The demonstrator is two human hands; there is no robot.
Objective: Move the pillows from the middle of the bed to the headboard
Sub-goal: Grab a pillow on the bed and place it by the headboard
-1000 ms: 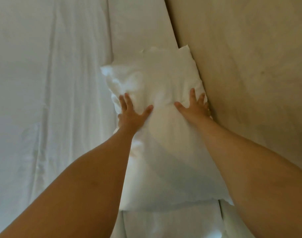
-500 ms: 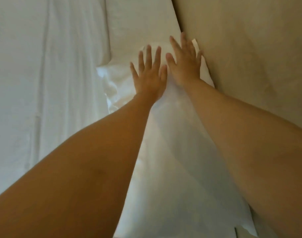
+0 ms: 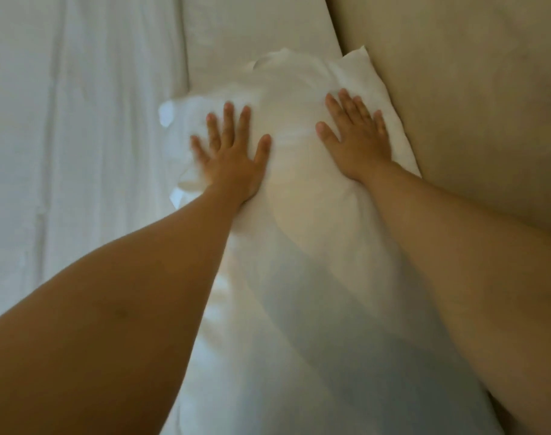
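- Looking down from the head cam, I've got both bare arms reaching out over a white pillow [image 3: 299, 215] that takes up the centre of the view.
- My left hand [image 3: 231, 155] is flat on the pillow at about 10 o'clock from centre, palm down, fingers spread wide, not gripping anything. It's a bit blurry, especially around the little finger.
- My right hand [image 3: 357, 141] is flat too, up around 1 o'clock, fingers splayed a little less than the left, also holding nothing, just pressing on the fabric.
- Between the two hands the pillow bulges up, and the cover looks bunched and wrinkled near its far end, around 12 o'clock.
- Where the pillow is: its long side runs right along the beige headboard [image 3: 456, 105], which fills the 1 to 3 o'clock part of the view. The pillow's far right corner pokes up against that surface, touching it as far as I can see.
- Past the pillow's far end, at 12 o'clock, there's a second pillow [image 3: 252, 32] lying flat, also against the headboard. The near one seems to overlap its edge, but I can't tell for sure.
- Over at 9 to 11 o'clock it's just the white bed sheet [image 3: 79, 152] with long creases running through it.
- The pillow's near end runs out of view at 6 o'clock, in shadow from my arms.
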